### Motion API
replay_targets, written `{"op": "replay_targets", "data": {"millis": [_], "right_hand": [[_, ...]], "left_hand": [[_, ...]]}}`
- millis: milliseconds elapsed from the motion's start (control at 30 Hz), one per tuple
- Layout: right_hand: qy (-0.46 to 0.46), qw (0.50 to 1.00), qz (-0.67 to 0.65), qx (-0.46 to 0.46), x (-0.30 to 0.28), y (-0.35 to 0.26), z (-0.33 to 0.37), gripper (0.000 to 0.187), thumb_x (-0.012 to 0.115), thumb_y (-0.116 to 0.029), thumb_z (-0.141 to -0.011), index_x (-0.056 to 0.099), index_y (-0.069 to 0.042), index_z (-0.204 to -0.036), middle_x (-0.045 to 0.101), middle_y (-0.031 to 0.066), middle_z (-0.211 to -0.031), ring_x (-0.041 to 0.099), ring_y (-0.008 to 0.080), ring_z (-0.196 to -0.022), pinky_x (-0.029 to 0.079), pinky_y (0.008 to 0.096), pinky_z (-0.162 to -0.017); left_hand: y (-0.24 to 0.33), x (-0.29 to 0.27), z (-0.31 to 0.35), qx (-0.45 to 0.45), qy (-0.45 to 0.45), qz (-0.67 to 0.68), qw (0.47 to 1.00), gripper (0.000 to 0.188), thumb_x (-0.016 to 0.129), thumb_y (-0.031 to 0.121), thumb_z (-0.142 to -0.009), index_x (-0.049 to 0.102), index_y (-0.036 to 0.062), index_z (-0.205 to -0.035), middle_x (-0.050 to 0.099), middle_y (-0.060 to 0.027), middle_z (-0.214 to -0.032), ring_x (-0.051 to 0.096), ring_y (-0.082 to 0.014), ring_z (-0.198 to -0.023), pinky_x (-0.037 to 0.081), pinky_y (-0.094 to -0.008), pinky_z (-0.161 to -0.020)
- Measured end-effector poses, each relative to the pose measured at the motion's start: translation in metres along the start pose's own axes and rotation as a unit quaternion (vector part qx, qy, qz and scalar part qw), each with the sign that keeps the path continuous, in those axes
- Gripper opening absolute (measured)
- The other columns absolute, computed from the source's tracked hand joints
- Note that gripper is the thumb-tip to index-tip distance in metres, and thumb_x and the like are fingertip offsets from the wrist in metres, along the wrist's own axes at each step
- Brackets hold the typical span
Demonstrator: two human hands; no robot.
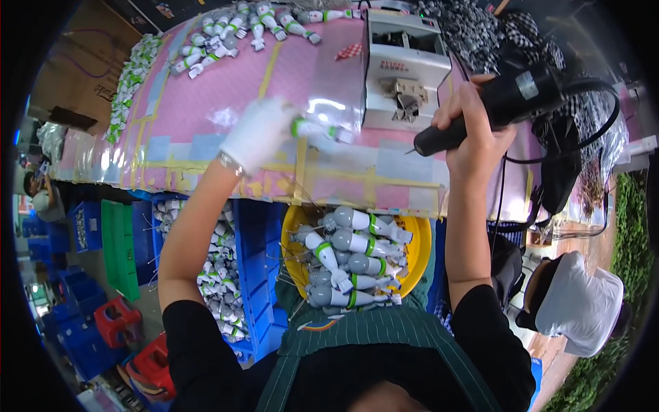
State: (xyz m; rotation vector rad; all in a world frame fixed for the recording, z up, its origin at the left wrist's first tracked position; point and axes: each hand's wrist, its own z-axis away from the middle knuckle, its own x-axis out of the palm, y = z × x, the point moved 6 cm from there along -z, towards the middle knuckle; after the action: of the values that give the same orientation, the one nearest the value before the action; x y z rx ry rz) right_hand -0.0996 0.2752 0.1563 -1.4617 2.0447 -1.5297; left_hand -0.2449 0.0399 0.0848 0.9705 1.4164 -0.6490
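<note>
My left hand [259, 134], in a white glove and smeared by motion, is over the pink-covered table. It holds a white, green-banded toy arm [321, 131] that points to the right. The far end of that toy arm is blurred. Bare and closed, my right hand [475, 130] grips a black electric screwdriver [511, 103]. The thin bit of the screwdriver points left and slightly down, apart from the toy arm. Below the table edge, a yellow basin [426, 242] holds several grey-and-white toy arms [353, 242] with green bands.
A white box-shaped machine [405, 72] stands on the pink table [226, 79]. Finished-looking toy arms [237, 31] lie along the back. Dark small parts [470, 31] are heaped right of the machine. A blue crate [257, 275] of toy parts sits left of the basin. The screwdriver's cable [613, 117] loops right.
</note>
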Motion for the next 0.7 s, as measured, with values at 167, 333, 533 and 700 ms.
{"op": "replay_targets", "data": {"millis": [167, 333, 533, 700], "right_hand": [[0.001, 1.000, -0.005, -0.003, 0.004, 0.008, 0.007, 0.020, 0.062, -0.003, -0.088, 0.053, 0.002, -0.106, 0.052, 0.0079, -0.060, 0.052, 0.0167, -0.046, 0.046, 0.0308, -0.050], [-0.030, 0.998, 0.039, 0.034, 0.015, 0.023, 0.026, 0.023, 0.061, 0.001, -0.088, 0.052, 0.005, -0.108, 0.056, 0.0076, -0.062, 0.054, 0.0164, -0.048, 0.046, 0.0302, -0.051], [-0.056, 0.997, 0.034, 0.042, 0.023, 0.029, 0.036, 0.022, 0.064, 0.003, -0.085, 0.053, 0.003, -0.105, 0.058, 0.0061, -0.065, 0.057, 0.0149, -0.050, 0.048, 0.0307, -0.052], [-0.059, 0.995, 0.070, 0.042, 0.024, 0.039, 0.045, 0.022, 0.064, 0.005, -0.083, 0.052, 0.003, -0.103, 0.058, 0.0068, -0.067, 0.056, 0.0151, -0.051, 0.049, 0.0309, -0.053]], "left_hand": [[0.075, 0.050, 0.018, -0.018, -0.052, 0.322, 0.945, 0.043, 0.064, 0.014, -0.085, 0.056, 0.0075, -0.127, 0.065, -0.0155, -0.102, 0.061, -0.0349, -0.094, 0.048, -0.0443, -0.083], [0.106, 0.070, 0.011, 0.040, 0.061, 0.134, 0.988, 0.040, 0.072, 0.022, -0.079, 0.061, 0.0095, -0.115, 0.061, -0.0136, -0.106, 0.057, -0.0346, -0.100, 0.045, -0.0456, -0.086], [0.110, 0.072, 0.008, 0.006, 0.073, 0.151, 0.986, 0.037, 0.073, 0.025, -0.077, 0.064, 0.0077, -0.109, 0.060, -0.0137, -0.098, 0.057, -0.0343, -0.097, 0.045, -0.0453, -0.084], [0.107, 0.074, 0.009, 0.014, 0.088, 0.152, 0.984, 0.036, 0.074, 0.026, -0.077, 0.065, 0.0076, -0.107, 0.060, -0.0132, -0.097, 0.057, -0.0335, -0.096, 0.045, -0.0440, -0.084]]}}
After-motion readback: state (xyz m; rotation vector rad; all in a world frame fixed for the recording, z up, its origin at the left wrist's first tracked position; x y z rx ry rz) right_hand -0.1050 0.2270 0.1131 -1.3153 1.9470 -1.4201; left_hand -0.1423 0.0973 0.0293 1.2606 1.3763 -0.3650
